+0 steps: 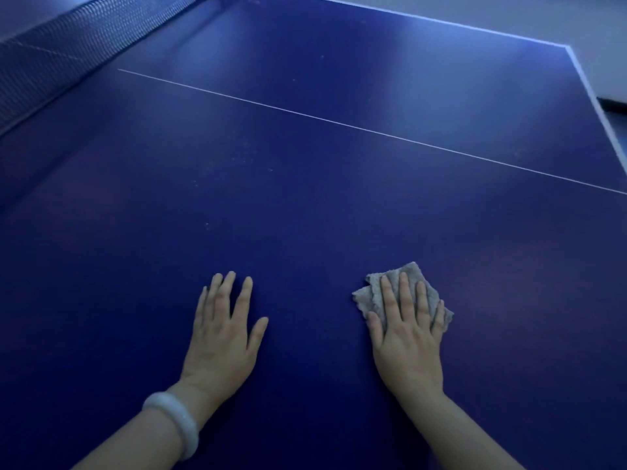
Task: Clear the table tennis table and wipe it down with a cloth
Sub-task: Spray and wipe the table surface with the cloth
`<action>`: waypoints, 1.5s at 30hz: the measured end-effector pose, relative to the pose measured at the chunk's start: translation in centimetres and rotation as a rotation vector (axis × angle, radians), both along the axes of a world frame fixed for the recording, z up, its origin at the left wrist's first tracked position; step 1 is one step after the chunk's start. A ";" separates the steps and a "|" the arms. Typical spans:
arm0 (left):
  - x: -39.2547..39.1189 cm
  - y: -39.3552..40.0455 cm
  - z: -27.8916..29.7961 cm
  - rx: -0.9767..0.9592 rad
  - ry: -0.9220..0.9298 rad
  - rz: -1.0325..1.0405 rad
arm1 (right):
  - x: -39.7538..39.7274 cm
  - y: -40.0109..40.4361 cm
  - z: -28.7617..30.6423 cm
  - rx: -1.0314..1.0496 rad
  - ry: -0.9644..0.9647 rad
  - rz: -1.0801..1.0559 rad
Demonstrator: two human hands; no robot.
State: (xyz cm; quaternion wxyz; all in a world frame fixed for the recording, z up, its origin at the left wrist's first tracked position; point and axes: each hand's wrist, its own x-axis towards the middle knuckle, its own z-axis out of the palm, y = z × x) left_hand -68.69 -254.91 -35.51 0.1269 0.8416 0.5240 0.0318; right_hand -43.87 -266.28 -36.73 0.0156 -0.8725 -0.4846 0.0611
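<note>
The blue table tennis table (pixel 305 184) fills the view, with a thin white centre line running from upper left to right. A folded grey cloth (pixel 373 293) lies on the near part of the table. My right hand (pixel 407 330) presses flat on it with straight, spread fingers; most of the cloth is under the palm and fingers. My left hand (pixel 224 330) rests flat on the bare table surface to the left of the cloth, fingers straight. A pale bangle sits on my left wrist.
The dark net (pixel 68 56) stretches across the upper left. The table's white-edged far corner (pixel 573 52) is at the upper right, with grey floor beyond it. A few small pale specks dot the surface in the middle.
</note>
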 end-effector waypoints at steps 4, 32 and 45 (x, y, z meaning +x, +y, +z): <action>-1.4 0.5 -0.4 0.043 0.124 -0.018 | -3.1 0.7 0.5 -0.005 -0.014 -0.091; -1.6 0.5 -0.7 0.035 0.148 -0.030 | -8.1 1.3 2.4 0.305 0.278 -0.181; -1.8 0.6 -0.9 0.026 0.077 -0.062 | -16.4 -6.9 0.4 0.047 -0.043 0.181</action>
